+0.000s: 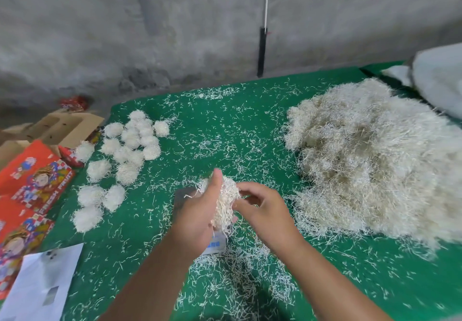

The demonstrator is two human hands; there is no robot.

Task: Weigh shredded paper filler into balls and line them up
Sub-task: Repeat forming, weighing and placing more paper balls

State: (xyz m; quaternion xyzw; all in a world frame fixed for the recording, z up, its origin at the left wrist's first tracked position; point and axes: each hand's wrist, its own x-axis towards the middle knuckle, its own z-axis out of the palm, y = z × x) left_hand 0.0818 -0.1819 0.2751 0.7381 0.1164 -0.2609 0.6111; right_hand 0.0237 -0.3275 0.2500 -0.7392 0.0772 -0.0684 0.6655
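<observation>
My left hand (200,210) grips a clump of white shredded paper (226,200) above the middle of the green table (155,250), thumb up. My right hand (262,208) pinches the clump's right side with curled fingers. Under the hands lies a small scale (215,244), mostly hidden, with a dark plate corner showing at the left. A big heap of shredded paper (370,160) fills the table's right side. Several finished paper balls (125,155) lie in rough rows at the left.
Loose paper shreds litter the green cloth, thickest near the front edge. Red printed cartons (32,183) and an open brown cardboard box (62,128) stand off the table's left. A white sheet (42,285) lies at the front left. A pale sack (440,80) sits back right.
</observation>
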